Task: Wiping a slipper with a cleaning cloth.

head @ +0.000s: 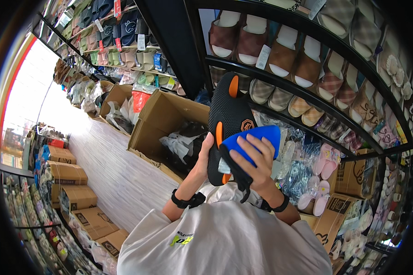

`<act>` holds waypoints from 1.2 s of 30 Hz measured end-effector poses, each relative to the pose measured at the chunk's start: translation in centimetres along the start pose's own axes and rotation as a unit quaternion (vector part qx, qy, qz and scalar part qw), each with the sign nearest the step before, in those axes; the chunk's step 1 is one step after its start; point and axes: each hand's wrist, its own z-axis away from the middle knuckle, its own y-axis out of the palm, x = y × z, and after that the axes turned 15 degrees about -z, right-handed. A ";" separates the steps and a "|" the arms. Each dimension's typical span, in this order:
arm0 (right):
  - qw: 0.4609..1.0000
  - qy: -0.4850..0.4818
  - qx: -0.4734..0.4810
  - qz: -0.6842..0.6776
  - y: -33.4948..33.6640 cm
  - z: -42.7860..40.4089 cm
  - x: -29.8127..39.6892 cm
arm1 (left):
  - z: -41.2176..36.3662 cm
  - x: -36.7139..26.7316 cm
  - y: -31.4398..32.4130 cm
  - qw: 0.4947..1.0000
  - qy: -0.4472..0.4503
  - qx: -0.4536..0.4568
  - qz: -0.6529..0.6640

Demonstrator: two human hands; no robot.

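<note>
Before my chest, a black shoe sole (227,110) with orange inserts and a textured tread faces up. My left hand (203,160) grips its left edge near the lower end, the thumb along the side. My right hand (260,163) holds a bright blue piece with black fabric (269,134), its fingers spread over the blue surface. A black loop hangs below it. The blue piece overlaps the lower right of the sole; I cannot tell whether both belong to one shoe. My right palm is hidden.
An open cardboard box (173,103) with plastic bags stands beyond my left hand. Black metal shelves (261,74) of slippers rise ahead and right. Pink slippers (318,194) and bagged goods lie at right. Closed cartons (94,221) line the pale floor (106,175) at left.
</note>
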 end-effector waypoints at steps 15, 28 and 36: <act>0.994 -0.090 0.058 0.014 0.6 0.1 0.5 | -1.3 1.6 -1.6 0.998 -0.006 0.040 0.057; 0.996 -0.081 0.050 0.001 0.1 0.5 0.3 | -1.4 0.9 -1.3 0.999 0.021 0.024 0.009; 0.995 -0.085 0.053 -0.026 -0.6 0.3 -0.9 | -0.1 0.9 -1.0 1.000 0.012 0.028 0.005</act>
